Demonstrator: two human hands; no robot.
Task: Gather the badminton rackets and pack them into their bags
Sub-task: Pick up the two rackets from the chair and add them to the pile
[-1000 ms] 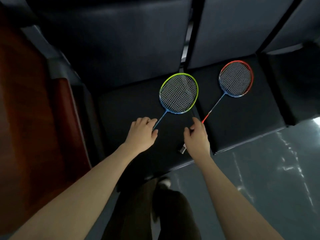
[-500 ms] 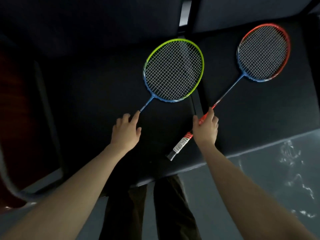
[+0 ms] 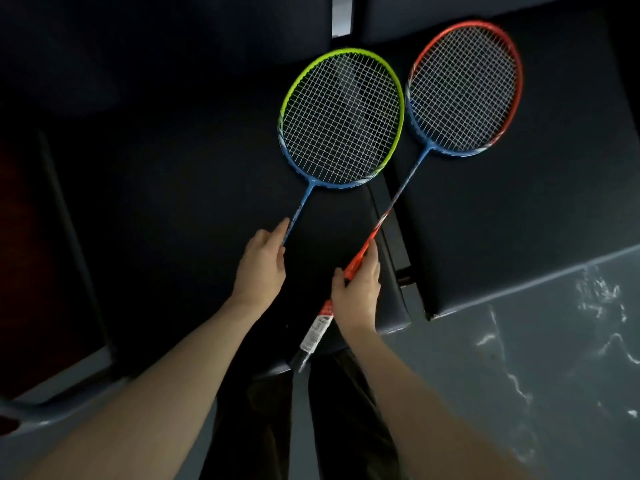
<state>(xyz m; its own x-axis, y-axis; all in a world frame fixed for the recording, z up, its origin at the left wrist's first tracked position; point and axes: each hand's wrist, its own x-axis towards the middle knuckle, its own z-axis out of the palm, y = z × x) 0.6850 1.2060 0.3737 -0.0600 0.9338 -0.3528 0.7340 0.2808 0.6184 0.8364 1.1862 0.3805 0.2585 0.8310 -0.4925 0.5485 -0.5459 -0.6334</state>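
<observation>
Two badminton rackets lie over dark seat cushions. The green-and-blue racket (image 3: 341, 119) has its head on the left cushion, and my left hand (image 3: 261, 268) grips the lower end of its blue shaft. The red-and-blue racket (image 3: 464, 88) has its head on the right cushion, right beside the green head. My right hand (image 3: 356, 294) holds its red shaft just above the handle, whose white label sticks out below my wrist. No racket bag is in view.
The left seat cushion (image 3: 173, 220) and the right seat cushion (image 3: 519, 220) are split by a narrow gap. Dark backrests rise behind them. A grey marbled floor (image 3: 536, 375) lies at the right, a reddish panel at the far left, and my dark trousers below.
Both hands have closed round the racket shafts. The red racket has swung left, so its head now lies next to the green one. The view has come closer.
</observation>
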